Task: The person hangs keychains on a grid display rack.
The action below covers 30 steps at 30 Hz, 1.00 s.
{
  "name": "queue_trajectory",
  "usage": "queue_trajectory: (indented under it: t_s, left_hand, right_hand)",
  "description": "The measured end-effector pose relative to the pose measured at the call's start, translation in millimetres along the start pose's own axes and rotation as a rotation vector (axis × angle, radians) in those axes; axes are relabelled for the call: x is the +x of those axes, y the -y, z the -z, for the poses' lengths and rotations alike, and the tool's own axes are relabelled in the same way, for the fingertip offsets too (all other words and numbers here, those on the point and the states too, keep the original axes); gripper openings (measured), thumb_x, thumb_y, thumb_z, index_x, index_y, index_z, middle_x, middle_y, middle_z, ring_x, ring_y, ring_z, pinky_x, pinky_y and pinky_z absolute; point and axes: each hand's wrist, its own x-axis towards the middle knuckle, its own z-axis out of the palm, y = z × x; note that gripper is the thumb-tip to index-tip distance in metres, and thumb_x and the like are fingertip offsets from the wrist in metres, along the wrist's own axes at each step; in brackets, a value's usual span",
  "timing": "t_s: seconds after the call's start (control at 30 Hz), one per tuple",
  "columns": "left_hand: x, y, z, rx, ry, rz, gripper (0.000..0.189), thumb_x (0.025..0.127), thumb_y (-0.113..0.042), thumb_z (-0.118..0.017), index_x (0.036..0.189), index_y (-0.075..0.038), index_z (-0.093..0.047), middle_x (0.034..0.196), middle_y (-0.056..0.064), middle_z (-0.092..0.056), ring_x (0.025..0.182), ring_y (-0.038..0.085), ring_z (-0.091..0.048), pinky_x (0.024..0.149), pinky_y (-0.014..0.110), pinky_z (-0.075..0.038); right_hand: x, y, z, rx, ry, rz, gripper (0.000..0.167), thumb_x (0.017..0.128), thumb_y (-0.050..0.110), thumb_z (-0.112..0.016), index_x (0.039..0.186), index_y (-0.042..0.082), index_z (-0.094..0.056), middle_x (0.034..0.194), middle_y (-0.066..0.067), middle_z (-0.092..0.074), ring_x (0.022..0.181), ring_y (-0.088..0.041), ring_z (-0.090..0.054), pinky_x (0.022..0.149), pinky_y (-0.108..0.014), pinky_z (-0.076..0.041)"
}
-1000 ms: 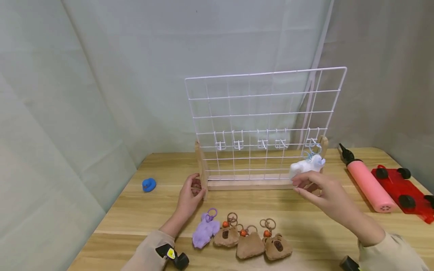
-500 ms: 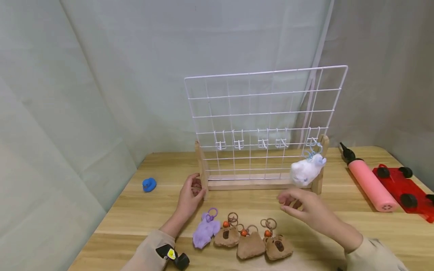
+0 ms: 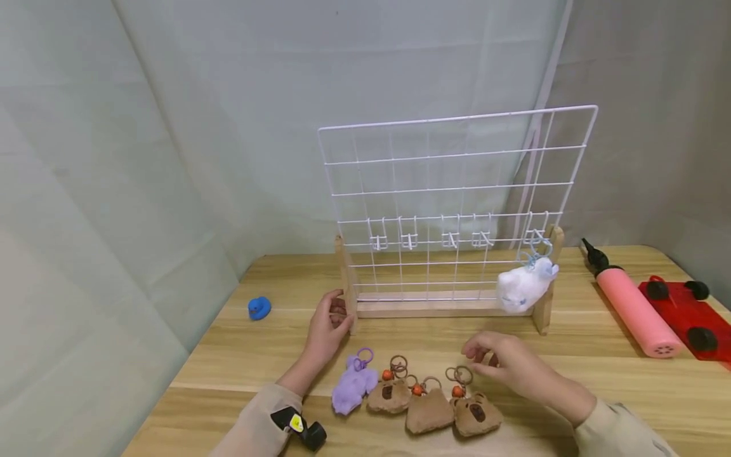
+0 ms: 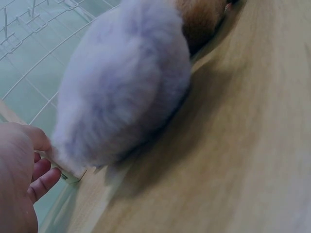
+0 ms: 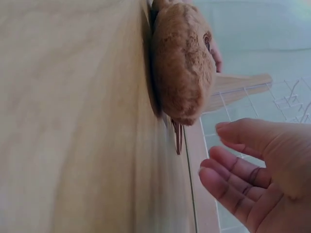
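My left hand [image 3: 329, 326] holds the left wooden upright [image 3: 346, 285] of a white wire grid rack [image 3: 457, 156], its thumb at the front edge. In the left wrist view a purple plush keychain [image 4: 121, 82] hides part of that grip. From the rightmost hook hangs a white plush keychain [image 3: 524, 287] by its light blue rings. My right hand [image 3: 508, 363] holds nothing, fingers loosely bent, just above and right of the rings of the nearest brown plush keychain [image 3: 477, 416]. Two more brown plush keychains [image 3: 431, 412] lie left of it, one with its face hidden.
Several white hooks [image 3: 408, 241] line the grid. A blue rubber duck [image 3: 259, 308] sits at the left of the wooden table [image 3: 228, 381]. On the right lie a pink hand pump [image 3: 636, 311] and a red toy car [image 3: 685, 317] with black wheels.
My right hand has let go of the white plush keychain, which now hangs from the hook, and has come down and left to the brown keychains. My left hand stays at the upright.
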Motion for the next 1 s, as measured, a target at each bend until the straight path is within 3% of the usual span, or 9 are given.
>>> queue_trajectory:
  t_s: [0.13,0.43,0.73,1.0]
  left_hand:
    - [2.3,-2.6,0.2,-0.012,0.014,0.046,0.053,0.082,0.012,-0.064,0.131,0.007,-0.043,0.107,0.024,-0.058,0.092,0.028,-0.059,0.074,0.017,-0.055]
    - [2.2,-4.2,1.7,-0.022,0.012,0.047,0.053,0.082,0.011,-0.064,0.131,0.007,-0.043,0.108,0.024,-0.059,0.093,0.029,-0.059,0.075,0.018,-0.055]
    - [0.3,-4.2,2.8,-0.017,0.005,0.045,0.053,0.082,0.01,-0.064,0.131,0.007,-0.044,0.108,0.024,-0.059,0.093,0.028,-0.059,0.075,0.019,-0.055]
    - [1.3,-4.0,1.3,-0.007,-0.001,0.031,0.053,0.081,0.012,-0.064,0.129,0.008,-0.044,0.106,0.025,-0.059,0.091,0.026,-0.058,0.073,0.016,-0.054]
  right_hand:
    - [0.4,-4,-5,0.002,0.022,-0.005,0.016,0.082,0.009,-0.072,0.097,0.01,-0.067,0.089,0.002,-0.067,0.077,-0.003,-0.06,0.063,-0.02,-0.054]
    - [-0.5,-10,-16,0.017,0.092,-0.032,0.02,0.079,0.01,-0.073,0.098,0.012,-0.066,0.086,0.007,-0.06,0.076,0.002,-0.053,0.064,-0.017,-0.052]
    - [-0.2,-9,-18,-0.027,0.093,-0.026,0.023,0.078,0.012,-0.075,0.098,0.014,-0.065,0.088,0.009,-0.057,0.078,0.0,-0.051,0.067,-0.018,-0.05]
    - [-1.2,-10,-18,0.073,0.09,-0.057,0.019,0.078,0.004,-0.072,0.089,0.016,-0.063,0.078,0.011,-0.059,0.071,0.004,-0.051,0.062,-0.017,-0.051]
